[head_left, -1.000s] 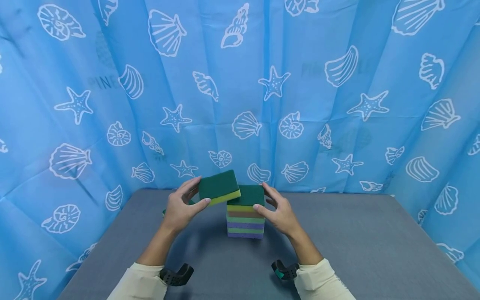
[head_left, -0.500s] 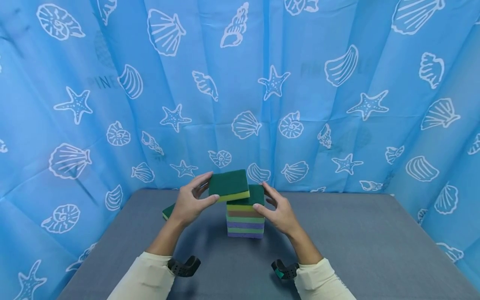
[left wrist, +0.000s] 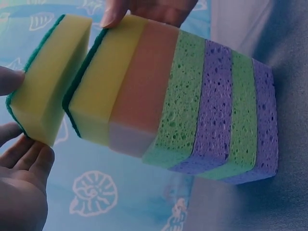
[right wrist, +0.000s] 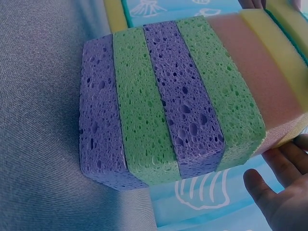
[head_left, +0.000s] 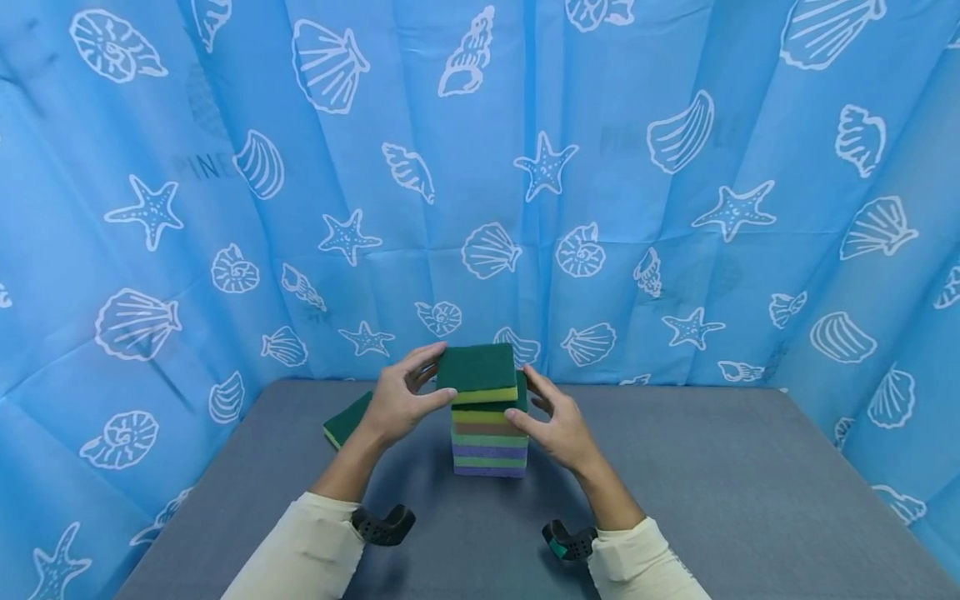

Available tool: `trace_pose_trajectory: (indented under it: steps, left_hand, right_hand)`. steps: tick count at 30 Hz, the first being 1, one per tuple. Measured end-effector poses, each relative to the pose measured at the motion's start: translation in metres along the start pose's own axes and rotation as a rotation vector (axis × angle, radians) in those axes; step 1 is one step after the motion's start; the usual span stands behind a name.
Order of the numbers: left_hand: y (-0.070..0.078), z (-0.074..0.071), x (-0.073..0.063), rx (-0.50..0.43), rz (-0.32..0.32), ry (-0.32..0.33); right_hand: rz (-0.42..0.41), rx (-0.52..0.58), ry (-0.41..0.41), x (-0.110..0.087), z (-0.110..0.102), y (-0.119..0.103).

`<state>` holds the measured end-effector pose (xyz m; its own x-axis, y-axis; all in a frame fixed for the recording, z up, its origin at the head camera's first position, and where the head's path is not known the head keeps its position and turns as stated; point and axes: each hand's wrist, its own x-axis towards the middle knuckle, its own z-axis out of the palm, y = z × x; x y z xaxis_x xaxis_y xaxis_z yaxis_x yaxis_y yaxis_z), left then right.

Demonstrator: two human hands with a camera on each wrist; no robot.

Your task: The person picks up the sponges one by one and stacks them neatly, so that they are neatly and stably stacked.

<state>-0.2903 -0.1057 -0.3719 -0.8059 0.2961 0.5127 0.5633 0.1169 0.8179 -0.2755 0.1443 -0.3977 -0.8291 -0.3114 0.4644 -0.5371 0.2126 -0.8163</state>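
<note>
My left hand [head_left: 405, 407] grips a yellow sponge with a dark green scouring pad [head_left: 477, 367] by its left end, thumb in front and fingers behind. It is held over a stack of sponges [head_left: 490, 452], overlapping its top in the head view; the left wrist view shows a narrow wedge-shaped gap between the held sponge [left wrist: 55, 77] and the stack. Purple and green porous sponges alternate at the bottom, then a brownish-pink one [left wrist: 144, 77] and a yellow one with a green pad [left wrist: 108, 77]. My right hand [head_left: 558, 425] holds the stack's upper right side between thumb and fingers.
Another green-padded yellow sponge [head_left: 351, 419] lies on the grey table [head_left: 712, 483], left of the stack and partly behind my left hand. A blue curtain with white seashells [head_left: 420, 208] hangs behind and along both sides of the table.
My left hand has carried its sponge rightward, levelling it and bringing it over the stack. More of the sponge lying on the left now shows. My right hand has stayed at the stack.
</note>
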Motion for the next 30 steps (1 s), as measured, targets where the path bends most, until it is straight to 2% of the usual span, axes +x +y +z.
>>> trace_pose_trajectory:
  steps: [9,21,30]
  left_hand:
    - [-0.003,0.005,0.005,-0.003,-0.019,-0.022]
    - [-0.001,0.01,0.007,-0.009,-0.019,-0.039]
    - [-0.002,0.012,0.007,-0.015,-0.038,-0.04]
  right_hand:
    - [-0.003,0.003,0.017,0.004,0.002,0.035]
    - [0.001,0.009,0.008,0.004,0.002,0.029]
    - [-0.029,0.014,0.011,0.004,0.002,0.036]
